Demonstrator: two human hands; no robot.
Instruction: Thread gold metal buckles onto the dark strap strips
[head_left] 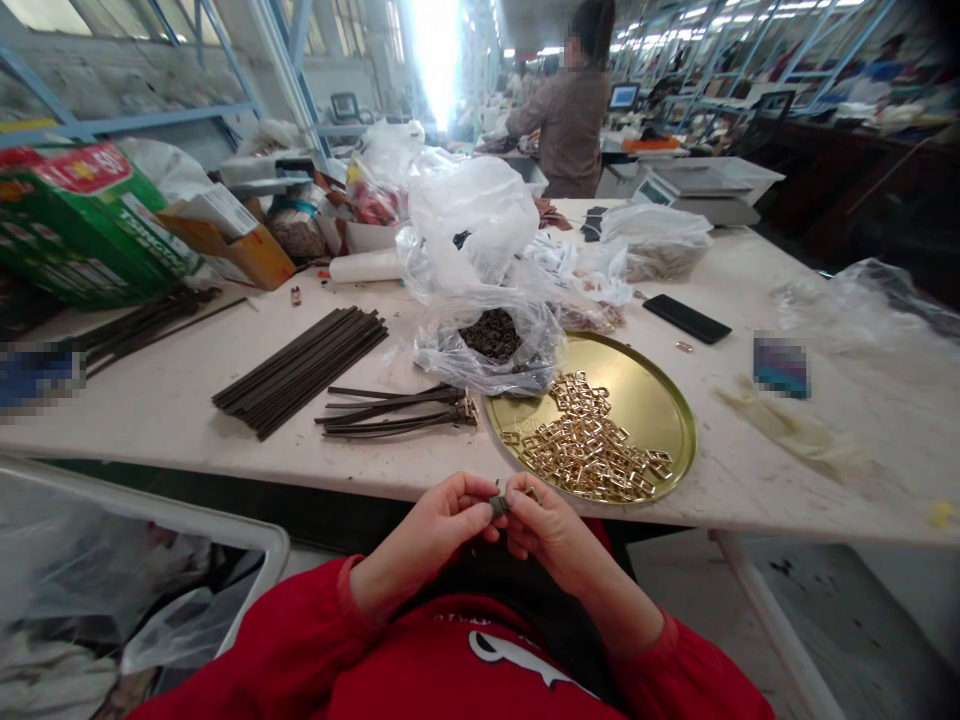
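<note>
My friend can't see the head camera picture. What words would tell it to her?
Two hands, left hand and right hand, pinch a small dark strap end together, below a white table. On it sit a round gold tray of gold metal buckles and a pile of dark flat strips.

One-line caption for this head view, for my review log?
Both hands, left hand and right hand, pinch a small dark strap piece before a round gold tray of gold buckles.

One round gold tray (pixel 660 400), one black phone (pixel 686 318), two hands, one green carton (pixel 82 225), one scale (pixel 709 190).
</note>
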